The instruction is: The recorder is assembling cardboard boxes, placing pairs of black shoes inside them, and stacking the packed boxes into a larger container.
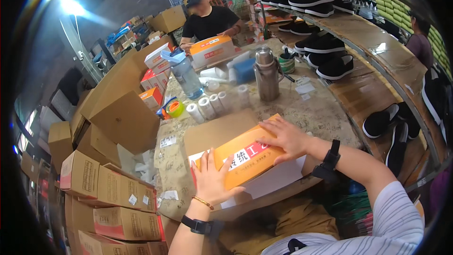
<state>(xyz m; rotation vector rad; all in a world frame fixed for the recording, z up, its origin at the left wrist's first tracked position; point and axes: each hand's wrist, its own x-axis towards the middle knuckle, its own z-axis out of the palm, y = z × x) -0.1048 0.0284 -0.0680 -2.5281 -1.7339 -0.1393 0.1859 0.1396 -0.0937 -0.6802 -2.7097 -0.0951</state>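
Note:
An orange and white shoebox point(252, 170) lies closed on the near edge of the worktable point(325, 113), with a brown cardboard sheet point(207, 134) behind it. My left hand point(211, 174) rests on the left end of the lid, fingers spread. On its right end lies my right hand point(285, 139), fingers also apart and flat against the lid. Neither hand wraps round the box. White paper point(273, 182) shows along its near side.
A steel flask point(268, 75), a water bottle point(186, 75), paper rolls point(207, 107) and tape point(174, 108) stand behind the box. Cartons point(118, 184) are stacked at left; black shoes point(335, 66) fill racks at right. Across the table a person point(210, 21) holds another shoebox point(212, 49).

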